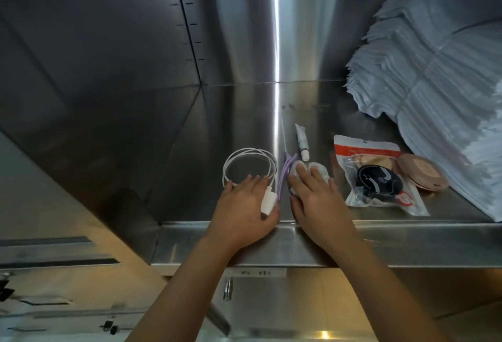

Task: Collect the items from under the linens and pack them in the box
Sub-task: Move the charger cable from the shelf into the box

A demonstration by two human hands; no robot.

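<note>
Left hand (244, 205) palm-down, fingers pinch charger plug (268, 200) | right hand (317, 201) palm-down, fingers flat on white pouch (322, 169)

The scene is rather dim and unevenly lit. Just right of the coiled white charging cable (267, 199), a narrow streak of blown-out white glare runs up the brushed stainless-steel back wall (239, 29) and down across the polished steel shelf floor (217, 113), which mirrors it softly. Left of the cable the metal lies in deep grey shadow. Far right of the cable the tall stack of white folded linens (434, 78) looks cold, bluish and a little soft. Below the cable, under the shelf edge, the light is warm yellow, with one small bright spot. Straight lines bend toward the frame edges, and the corner far below and left of the cable is blurred.
</note>
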